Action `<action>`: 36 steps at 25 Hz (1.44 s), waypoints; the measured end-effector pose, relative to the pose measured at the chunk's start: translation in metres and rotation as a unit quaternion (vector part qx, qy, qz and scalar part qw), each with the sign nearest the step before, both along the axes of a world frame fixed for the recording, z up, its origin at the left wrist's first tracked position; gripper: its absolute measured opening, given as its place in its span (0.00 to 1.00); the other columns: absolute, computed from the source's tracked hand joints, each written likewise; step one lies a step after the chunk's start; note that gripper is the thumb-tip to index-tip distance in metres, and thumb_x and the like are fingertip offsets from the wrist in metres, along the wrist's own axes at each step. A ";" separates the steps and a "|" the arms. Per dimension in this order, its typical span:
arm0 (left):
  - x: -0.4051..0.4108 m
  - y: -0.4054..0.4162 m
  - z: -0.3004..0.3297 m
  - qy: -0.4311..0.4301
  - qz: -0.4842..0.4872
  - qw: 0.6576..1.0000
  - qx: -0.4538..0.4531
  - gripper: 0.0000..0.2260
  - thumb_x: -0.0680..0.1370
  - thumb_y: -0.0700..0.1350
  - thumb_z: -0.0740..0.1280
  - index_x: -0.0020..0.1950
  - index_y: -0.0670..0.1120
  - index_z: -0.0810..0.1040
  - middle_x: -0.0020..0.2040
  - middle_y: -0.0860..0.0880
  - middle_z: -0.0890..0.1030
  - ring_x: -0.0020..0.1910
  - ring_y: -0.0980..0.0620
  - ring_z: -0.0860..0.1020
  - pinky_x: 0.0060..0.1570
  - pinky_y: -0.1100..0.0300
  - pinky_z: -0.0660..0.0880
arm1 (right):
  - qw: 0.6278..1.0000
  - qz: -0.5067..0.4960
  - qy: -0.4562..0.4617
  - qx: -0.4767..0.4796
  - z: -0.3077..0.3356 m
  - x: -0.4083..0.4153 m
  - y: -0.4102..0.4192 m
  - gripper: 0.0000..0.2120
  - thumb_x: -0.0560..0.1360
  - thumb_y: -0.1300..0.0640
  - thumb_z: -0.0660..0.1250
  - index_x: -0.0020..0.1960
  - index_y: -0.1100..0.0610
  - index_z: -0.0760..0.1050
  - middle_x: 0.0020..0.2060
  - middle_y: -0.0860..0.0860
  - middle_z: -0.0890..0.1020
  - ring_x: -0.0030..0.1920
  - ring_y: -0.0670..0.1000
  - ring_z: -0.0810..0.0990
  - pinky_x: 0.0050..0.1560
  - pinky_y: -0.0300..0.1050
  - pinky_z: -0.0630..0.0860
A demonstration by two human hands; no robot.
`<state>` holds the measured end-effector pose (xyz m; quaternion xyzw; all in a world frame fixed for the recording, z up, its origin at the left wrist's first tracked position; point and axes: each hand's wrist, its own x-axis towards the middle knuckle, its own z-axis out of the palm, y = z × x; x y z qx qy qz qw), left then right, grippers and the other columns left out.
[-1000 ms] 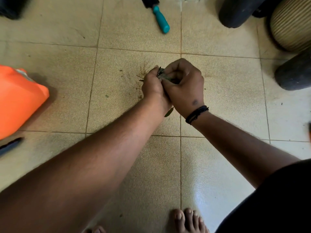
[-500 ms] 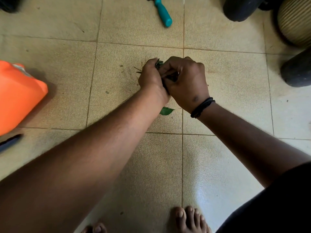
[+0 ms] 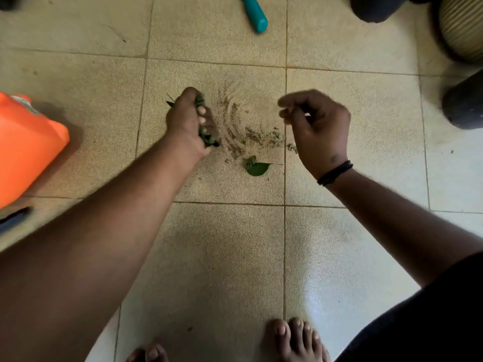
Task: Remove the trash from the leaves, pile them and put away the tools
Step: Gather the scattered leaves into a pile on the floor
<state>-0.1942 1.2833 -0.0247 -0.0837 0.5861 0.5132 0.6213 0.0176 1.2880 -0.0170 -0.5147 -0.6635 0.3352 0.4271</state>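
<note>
Leaves: sitting bunched in the left hand, poking out green above and below the curled fingers. Fist gripping them tightly, hovering close over the tiled floor; contact with the tile not determinable.

Right hand: hanging apart from the left, well off to the side, fingers loosely curled, thumb and forefinger tips near each other. Gripping nothing discernible; motion blur preventing a firmer finding. Black band circling the wrist.

Single leaf: lying flat on the floor between the two hands, nearer the viewer, touching a small clump of debris at its upper left edge.

Crumbs and dust: spreading in curved streaks across the tile between the hands, thinning towards the right hand.

Teal handle: lying on the floor at the top of the view, pointing down and right, upper end cut off by the frame.

Orange container: resting at the left edge, partly out of view. Dark object lying just below it, blurred, not identifiable.

Dark round pots: standing at the right edge and top right corner, beside a ribbed beige pot.

Bare toes: showing at the bottom edge.
</note>
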 end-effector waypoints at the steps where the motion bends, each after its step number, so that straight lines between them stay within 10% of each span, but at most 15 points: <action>1: -0.013 -0.003 -0.004 0.006 -0.007 1.000 -0.004 0.16 0.79 0.46 0.65 0.31 0.51 0.70 0.26 0.55 0.68 0.21 0.58 0.61 0.18 0.66 0.57 | 0.998 -0.002 -0.067 0.008 -0.017 0.013 -0.007 0.11 0.78 0.65 0.63 0.56 0.63 0.82 0.51 0.55 0.85 0.52 0.50 0.84 0.51 0.54 0.82; 5: -0.053 -0.016 -0.026 0.055 -0.025 0.998 -0.026 0.15 0.78 0.45 0.64 0.31 0.50 0.69 0.25 0.55 0.66 0.21 0.58 0.59 0.18 0.67 0.55 | 0.944 0.081 -0.304 -0.094 -0.069 0.042 -0.049 0.36 0.82 0.42 0.57 0.81 0.62 0.53 0.80 0.60 0.56 0.80 0.57 0.53 0.79 0.54 0.55; 10: -0.054 -0.027 -0.039 0.182 -0.092 0.978 -0.042 0.11 0.76 0.44 0.65 0.34 0.49 0.69 0.25 0.52 0.68 0.21 0.55 0.60 0.23 0.68 0.55 | 0.919 0.178 -0.343 -0.074 -0.074 0.017 -0.071 0.38 0.83 0.39 0.48 0.81 0.61 0.39 0.81 0.58 0.45 0.81 0.54 0.42 0.81 0.53 0.46; 14: -0.050 -0.026 -0.037 0.194 -0.083 0.977 -0.034 0.12 0.75 0.43 0.66 0.33 0.49 0.69 0.25 0.51 0.69 0.21 0.54 0.60 0.24 0.68 0.55 | 0.967 0.167 -0.192 -0.028 -0.063 0.008 -0.061 0.26 0.83 0.53 0.59 0.78 0.61 0.61 0.77 0.58 0.65 0.78 0.58 0.60 0.76 0.58 0.62; 17: -0.050 -0.027 -0.039 0.206 -0.084 0.975 -0.031 0.12 0.75 0.43 0.67 0.33 0.48 0.69 0.26 0.51 0.69 0.21 0.54 0.60 0.25 0.68 0.56 | 0.918 0.195 -0.296 0.180 -0.069 0.000 -0.043 0.14 0.80 0.57 0.67 0.63 0.60 0.80 0.64 0.57 0.79 0.68 0.64 0.72 0.65 0.63 0.72; 21: -0.047 -0.027 -0.037 0.219 -0.082 0.972 -0.031 0.12 0.75 0.43 0.67 0.34 0.48 0.69 0.25 0.51 0.69 0.20 0.54 0.60 0.25 0.67 0.56 | 0.858 0.300 -0.343 0.236 -0.092 0.003 -0.040 0.11 0.80 0.61 0.68 0.61 0.62 0.80 0.64 0.58 0.79 0.68 0.65 0.73 0.62 0.62 0.76; 28: -0.044 -0.026 -0.035 0.234 -0.078 0.969 -0.030 0.12 0.75 0.42 0.68 0.34 0.47 0.70 0.24 0.51 0.69 0.20 0.54 0.60 0.24 0.68 0.57 | 0.922 0.162 -0.315 0.156 -0.080 0.021 -0.004 0.13 0.80 0.64 0.64 0.63 0.66 0.77 0.62 0.64 0.77 0.63 0.66 0.75 0.58 0.56 0.79; 36: -0.043 -0.027 -0.033 0.233 -0.080 0.969 -0.028 0.11 0.76 0.42 0.68 0.35 0.47 0.71 0.23 0.51 0.69 0.19 0.54 0.60 0.25 0.69 0.57 | 0.880 0.267 -0.347 0.185 -0.083 0.025 -0.007 0.15 0.77 0.71 0.63 0.62 0.65 0.78 0.55 0.60 0.79 0.55 0.62 0.76 0.47 0.53 0.80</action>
